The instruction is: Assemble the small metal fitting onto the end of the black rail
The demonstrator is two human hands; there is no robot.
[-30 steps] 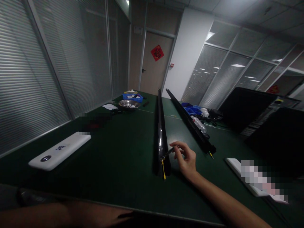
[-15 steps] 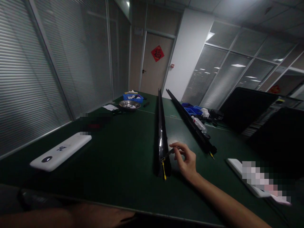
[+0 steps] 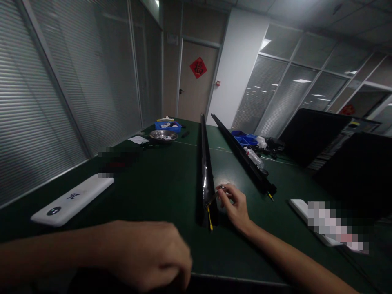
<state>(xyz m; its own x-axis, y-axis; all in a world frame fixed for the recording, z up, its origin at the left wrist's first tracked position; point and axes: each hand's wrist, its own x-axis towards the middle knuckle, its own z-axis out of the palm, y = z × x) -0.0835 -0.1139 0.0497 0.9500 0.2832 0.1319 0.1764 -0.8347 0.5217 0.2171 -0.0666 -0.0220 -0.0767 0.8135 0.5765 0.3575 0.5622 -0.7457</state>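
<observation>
A long black rail [image 3: 206, 163] runs away from me down the middle of the green table, with a yellow-tipped cable [image 3: 210, 219] at its near end. My right hand [image 3: 234, 204] is closed on a thin dark tool [image 3: 213, 199], whose tip meets the rail beside the cable. Over the table's front edge, my left hand [image 3: 156, 253] hangs with curled fingers pointing down; its fingertips are hidden, so whether it holds anything is unclear. To the right lies a second black rail [image 3: 245, 159] with another yellow-tipped cable [image 3: 270, 197].
A white oblong device [image 3: 73, 200] lies at the left, another [image 3: 310, 222] at the right. Farther back are a metal bowl [image 3: 163, 135], a blue basket [image 3: 168, 127], blue trays [image 3: 243, 140] and a plastic bottle [image 3: 255, 158]. Black panels [image 3: 352, 175] stand at the right.
My left hand has risen from below the table edge and moved right, now fully in front of the edge. My right hand still grips the tool at the rail. The view has shifted slightly.
</observation>
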